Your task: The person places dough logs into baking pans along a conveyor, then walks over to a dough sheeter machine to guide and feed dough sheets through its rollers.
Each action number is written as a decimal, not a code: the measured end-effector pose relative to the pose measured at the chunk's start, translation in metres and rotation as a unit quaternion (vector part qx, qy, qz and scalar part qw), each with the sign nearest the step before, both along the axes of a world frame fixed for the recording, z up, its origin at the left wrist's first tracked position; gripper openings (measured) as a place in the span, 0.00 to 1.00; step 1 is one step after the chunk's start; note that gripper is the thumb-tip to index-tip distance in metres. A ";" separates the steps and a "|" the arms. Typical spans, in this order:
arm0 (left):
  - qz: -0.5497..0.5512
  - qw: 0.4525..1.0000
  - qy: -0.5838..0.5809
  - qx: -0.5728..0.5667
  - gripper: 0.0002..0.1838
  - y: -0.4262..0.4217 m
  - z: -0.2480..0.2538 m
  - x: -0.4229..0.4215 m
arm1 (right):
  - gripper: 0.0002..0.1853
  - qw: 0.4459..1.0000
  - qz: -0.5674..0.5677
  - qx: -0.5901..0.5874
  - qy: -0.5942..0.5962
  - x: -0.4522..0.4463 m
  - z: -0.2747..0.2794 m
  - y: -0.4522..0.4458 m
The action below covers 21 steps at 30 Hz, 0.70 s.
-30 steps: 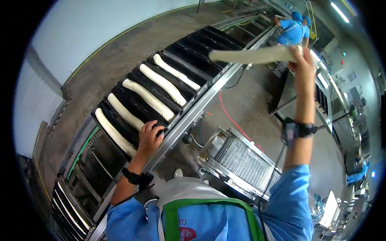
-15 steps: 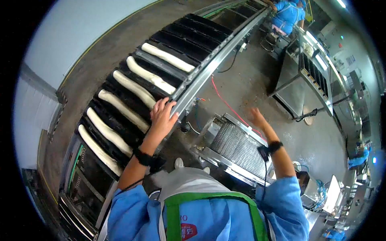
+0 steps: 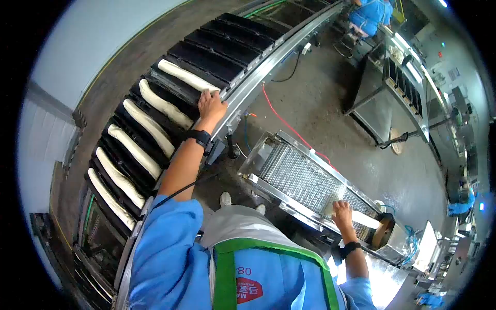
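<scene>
My left hand (image 3: 211, 107) rests at the near edge of the black trays, its slightly bent fingers apart at the end of the uppermost white dough strip (image 3: 186, 76). Several more long dough strips, such as this one (image 3: 135, 151), lie one to a groove in the trays. Over the metal mesh belt (image 3: 299, 173) at lower right, my right hand (image 3: 342, 216) has its fingers closed on another pale dough strip (image 3: 366, 219). Part of that strip is hidden under the hand.
More black trays (image 3: 222, 46) sit farther along the conveyor, with its metal rail (image 3: 258, 70) beside them. A red hose (image 3: 289, 126) crosses the floor. Steel tables (image 3: 373, 103) stand at right. A co-worker in blue (image 3: 368, 18) is at the far end.
My right hand first held a dough strip up, then appeared without one, and is now down at a strip on the mesh belt. The filled trays have shifted; my left hand has moved up along them.
</scene>
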<state>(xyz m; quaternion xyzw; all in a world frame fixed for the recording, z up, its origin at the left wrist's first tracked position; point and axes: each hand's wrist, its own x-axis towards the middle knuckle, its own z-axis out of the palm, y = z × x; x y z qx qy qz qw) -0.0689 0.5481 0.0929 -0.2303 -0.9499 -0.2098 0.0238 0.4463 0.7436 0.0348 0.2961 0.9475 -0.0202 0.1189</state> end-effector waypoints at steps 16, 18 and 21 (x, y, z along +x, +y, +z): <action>0.103 0.983 0.128 0.080 0.22 -0.040 -0.022 0.006 | 0.23 0.657 0.018 -0.270 0.704 -0.199 0.293 -0.043; 0.106 0.979 0.135 0.106 0.21 -0.047 -0.025 0.012 | 0.20 0.653 0.041 -0.341 0.675 -0.258 0.293 -0.064; 0.063 0.982 0.103 0.145 0.21 -0.053 -0.037 0.008 | 0.14 0.648 0.104 -0.461 0.597 -0.369 0.244 -0.084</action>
